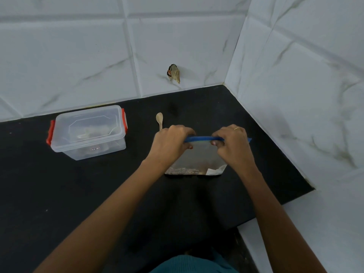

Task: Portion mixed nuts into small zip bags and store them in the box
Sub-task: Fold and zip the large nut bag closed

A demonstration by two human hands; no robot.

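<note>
A clear zip bag point(199, 160) with a blue zip strip stands upright on the black counter point(78, 194), with nuts and a printed label showing low inside it. My left hand point(171, 143) pinches the blue strip at its left end. My right hand point(233, 143) pinches the same strip further right, a ring on one finger. A clear plastic box point(88, 133) with red clips and its lid on sits to the left, with something dim inside. A small wooden spoon point(160, 120) lies on the counter just behind my left hand.
White marble-look tiled walls meet in a corner at the back right. A torn hole point(174, 73) shows in the back wall tile. The counter's right edge steps inward near my right forearm.
</note>
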